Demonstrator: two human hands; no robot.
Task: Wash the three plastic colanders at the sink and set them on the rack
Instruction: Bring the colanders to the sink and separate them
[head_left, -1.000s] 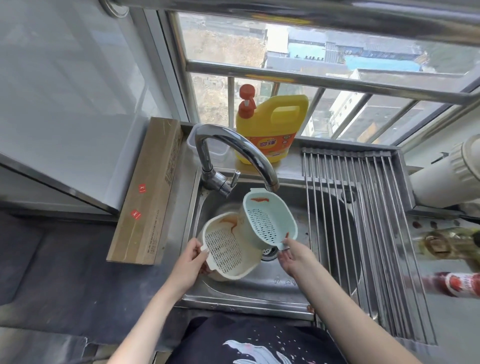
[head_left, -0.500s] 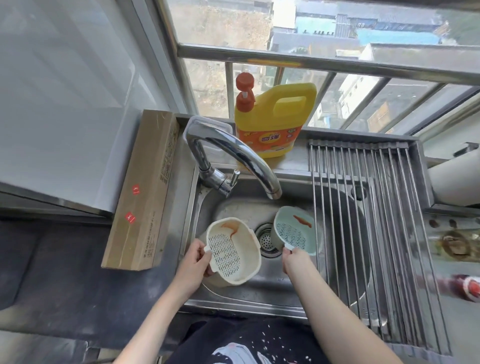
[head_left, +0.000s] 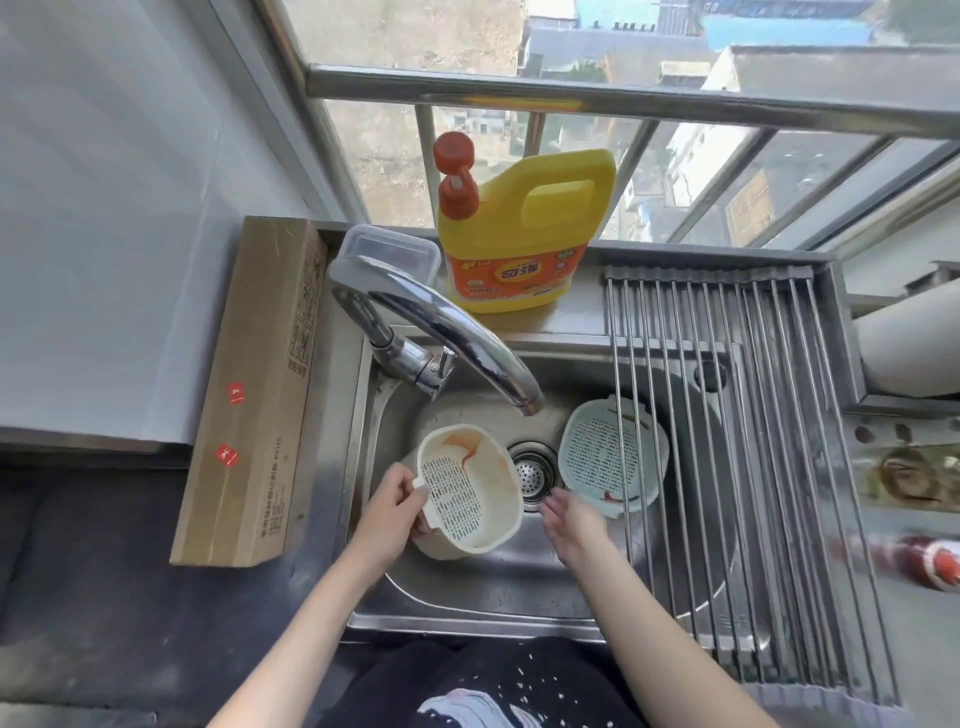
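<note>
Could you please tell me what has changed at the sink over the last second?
The right hand carried the green colander from under the faucet down to the right side of the sink, partly beneath the rack, and let it go. The left hand keeps gripping the stained cream colander. No water runs.

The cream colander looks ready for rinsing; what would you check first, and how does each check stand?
1. Left hand grips the cream colander: ok.
2. Right hand free: ok.
3. Colander under the faucet spout: not ok, it sits lower left.
4. Water running: not ok, none visible.
5. Drain unblocked: ok.
6. Green colander clean: not ok, red smears.
</note>
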